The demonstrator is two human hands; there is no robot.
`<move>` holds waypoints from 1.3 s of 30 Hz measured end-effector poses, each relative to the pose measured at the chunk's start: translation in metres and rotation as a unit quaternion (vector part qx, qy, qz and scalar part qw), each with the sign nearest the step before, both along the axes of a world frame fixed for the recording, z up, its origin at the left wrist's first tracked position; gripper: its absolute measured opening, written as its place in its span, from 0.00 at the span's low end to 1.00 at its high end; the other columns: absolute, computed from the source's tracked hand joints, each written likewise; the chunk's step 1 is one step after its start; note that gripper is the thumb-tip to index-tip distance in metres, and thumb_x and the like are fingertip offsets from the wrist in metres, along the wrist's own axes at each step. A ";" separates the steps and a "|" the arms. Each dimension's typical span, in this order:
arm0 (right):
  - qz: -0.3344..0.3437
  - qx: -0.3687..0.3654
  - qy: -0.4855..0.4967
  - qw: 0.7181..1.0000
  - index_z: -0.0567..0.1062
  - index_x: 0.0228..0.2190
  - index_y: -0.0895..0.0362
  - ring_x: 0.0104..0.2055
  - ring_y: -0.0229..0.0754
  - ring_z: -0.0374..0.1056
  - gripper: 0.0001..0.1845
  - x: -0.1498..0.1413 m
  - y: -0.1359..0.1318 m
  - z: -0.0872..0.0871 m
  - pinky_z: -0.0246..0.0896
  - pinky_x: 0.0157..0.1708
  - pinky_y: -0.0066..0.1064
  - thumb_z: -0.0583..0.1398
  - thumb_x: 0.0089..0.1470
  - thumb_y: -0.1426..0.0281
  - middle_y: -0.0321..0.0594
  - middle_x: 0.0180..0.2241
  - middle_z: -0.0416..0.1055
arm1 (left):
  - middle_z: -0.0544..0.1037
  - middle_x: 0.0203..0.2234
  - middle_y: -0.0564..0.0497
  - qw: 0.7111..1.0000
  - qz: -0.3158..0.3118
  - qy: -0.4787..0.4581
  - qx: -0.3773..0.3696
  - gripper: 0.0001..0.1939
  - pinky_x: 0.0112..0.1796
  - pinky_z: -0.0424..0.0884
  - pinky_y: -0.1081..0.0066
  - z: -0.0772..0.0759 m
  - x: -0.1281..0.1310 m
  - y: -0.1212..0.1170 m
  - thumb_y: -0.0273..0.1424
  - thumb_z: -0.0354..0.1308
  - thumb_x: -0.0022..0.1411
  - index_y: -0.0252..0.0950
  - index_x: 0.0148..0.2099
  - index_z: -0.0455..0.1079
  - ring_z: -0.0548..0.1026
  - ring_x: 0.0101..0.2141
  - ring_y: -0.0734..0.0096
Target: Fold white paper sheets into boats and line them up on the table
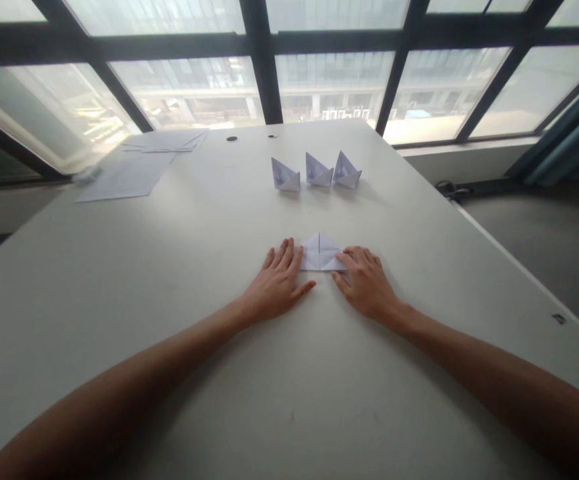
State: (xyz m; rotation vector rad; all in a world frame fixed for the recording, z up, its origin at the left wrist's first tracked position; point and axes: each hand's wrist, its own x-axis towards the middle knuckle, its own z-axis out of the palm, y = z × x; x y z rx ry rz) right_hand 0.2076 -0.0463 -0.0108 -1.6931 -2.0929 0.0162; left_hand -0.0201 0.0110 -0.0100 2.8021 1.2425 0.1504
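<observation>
A small white paper folded into a flat triangle [319,253] lies on the pale table [169,280] in front of me. My left hand [277,283] rests flat, fingers stretched out, its fingertips touching the paper's left edge. My right hand [364,283] lies palm down with its fingers pressing on the paper's right corner. Further back, three finished paper boats stand in a row: left boat [285,176], middle boat [318,171], right boat [346,171].
A stack of flat white sheets [134,170] lies at the far left of the table, near two dark round holes [232,139]. Large windows with dark frames run behind the table. The table's right edge falls off to a grey floor.
</observation>
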 end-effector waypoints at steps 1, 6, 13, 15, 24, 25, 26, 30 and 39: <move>0.002 0.002 0.007 1.000 0.74 0.49 0.58 0.53 0.54 0.62 0.16 0.001 0.001 0.001 0.56 0.55 0.44 0.59 0.61 0.65 0.50 0.50 0.69 | 0.42 0.70 0.29 1.000 0.004 0.000 0.002 0.43 0.66 0.43 0.48 0.000 0.000 0.000 0.54 0.39 0.71 0.23 0.72 0.46 0.38 0.70 0.48; 0.023 0.000 0.046 0.999 0.76 0.44 0.57 0.50 0.52 0.63 0.12 0.005 0.004 0.003 0.59 0.52 0.42 0.61 0.60 0.67 0.48 0.45 0.70 | 0.50 0.70 0.34 1.000 0.010 -0.021 0.008 0.38 0.66 0.47 0.50 0.001 0.001 0.002 0.51 0.42 0.72 0.27 0.71 0.50 0.45 0.70 0.51; 0.039 0.005 0.052 0.998 0.76 0.46 0.56 0.50 0.52 0.63 0.13 0.007 0.004 0.002 0.59 0.52 0.43 0.62 0.59 0.66 0.47 0.46 0.71 | 0.66 0.64 0.43 0.997 -0.011 -0.070 0.036 0.32 0.67 0.46 0.50 0.011 0.001 0.008 0.48 0.48 0.71 0.36 0.70 0.57 0.60 0.66 0.54; 0.039 0.006 0.049 0.998 0.76 0.46 0.56 0.50 0.52 0.63 0.14 0.006 0.004 0.001 0.59 0.52 0.43 0.63 0.59 0.66 0.47 0.46 0.71 | 0.66 0.64 0.41 0.997 -0.015 -0.076 0.019 0.32 0.65 0.55 0.54 0.011 0.001 0.009 0.48 0.47 0.71 0.34 0.69 0.59 0.60 0.66 0.54; 0.036 0.008 0.054 0.998 0.76 0.47 0.56 0.49 0.52 0.64 0.15 0.006 0.006 0.002 0.61 0.52 0.44 0.61 0.61 0.63 0.47 0.45 0.71 | 0.59 0.67 0.34 0.989 -0.044 -0.140 -0.025 0.32 0.64 0.57 0.54 -0.001 0.000 0.016 0.46 0.40 0.74 0.27 0.69 0.58 0.55 0.68 0.55; 0.036 0.009 0.055 0.998 0.75 0.48 0.56 0.49 0.53 0.64 0.16 0.006 0.006 0.002 0.61 0.51 0.44 0.62 0.60 0.62 0.47 0.45 0.71 | 0.59 0.66 0.33 0.988 -0.047 -0.142 -0.028 0.33 0.64 0.57 0.54 -0.001 -0.001 0.016 0.47 0.42 0.73 0.27 0.69 0.58 0.55 0.68 0.54; 0.036 0.011 0.056 0.998 0.75 0.48 0.56 0.49 0.53 0.64 0.18 0.006 0.006 0.002 0.61 0.51 0.45 0.63 0.59 0.61 0.48 0.45 0.70 | 0.60 0.66 0.33 0.988 -0.048 -0.145 -0.030 0.34 0.64 0.57 0.53 -0.001 -0.001 0.017 0.48 0.44 0.72 0.28 0.68 0.58 0.56 0.67 0.53; 0.034 0.019 0.087 0.995 0.75 0.48 0.55 0.49 0.53 0.65 0.17 0.007 0.007 0.001 0.63 0.51 0.45 0.65 0.56 0.68 0.46 0.45 0.70 | 0.64 0.64 0.36 0.989 -0.028 -0.144 -0.031 0.30 0.64 0.58 0.54 0.001 0.001 0.016 0.45 0.45 0.73 0.31 0.67 0.60 0.61 0.65 0.54; 0.076 0.078 0.236 0.966 0.75 0.44 0.54 0.43 0.46 0.70 0.21 0.005 0.013 -0.003 0.68 0.46 0.39 0.58 0.50 0.83 0.42 0.41 0.71 | 0.67 0.63 0.40 0.996 0.003 -0.090 0.009 0.24 0.58 0.66 0.62 0.014 0.007 0.009 0.34 0.44 0.75 0.34 0.69 0.56 0.67 0.62 0.59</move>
